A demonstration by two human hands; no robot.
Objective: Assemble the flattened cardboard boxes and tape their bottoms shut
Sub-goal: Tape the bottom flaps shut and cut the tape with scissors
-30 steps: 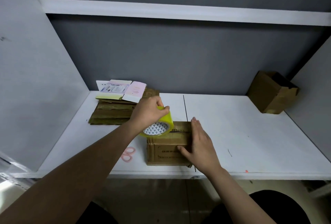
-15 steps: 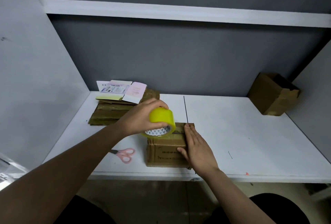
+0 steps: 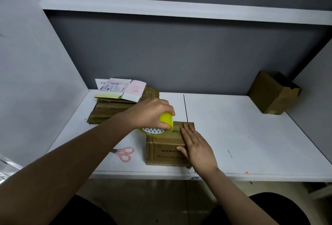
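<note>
Two hands work on one small brown box (image 3: 165,148) in the head view, the only view there is. The box sits on the white tabletop (image 3: 233,125) near its front edge, at about 6 o'clock from the middle of the tabletop. Its shut flaps face up, so that side is likely the bottom getting taped.

The left hand (image 3: 149,112) comes in from 8 o'clock with a long straight arm. Its fingers curl over the yellow tape roll (image 3: 166,122), so its grip is closed on the roll. The roll sits at the left end of the box top, at 9 o'clock from the flat hand, likely so the tape can be pulled along the seam.

The right hand (image 3: 196,146) comes in from 5 o'clock. Its fingers are straight and lie flat on the box top, and the thumb touches the front side. Its grip is open and just presses. I think it holds the flaps down and keeps the box from sliding.

Pink scissors (image 3: 124,153) lie at 9 o'clock from the box, close by, likely for cutting the tape. A pile of flat boxes (image 3: 109,111) waits at 10 o'clock. One made-up box (image 3: 273,92) lies tipped at 2 o'clock, far away.
</note>
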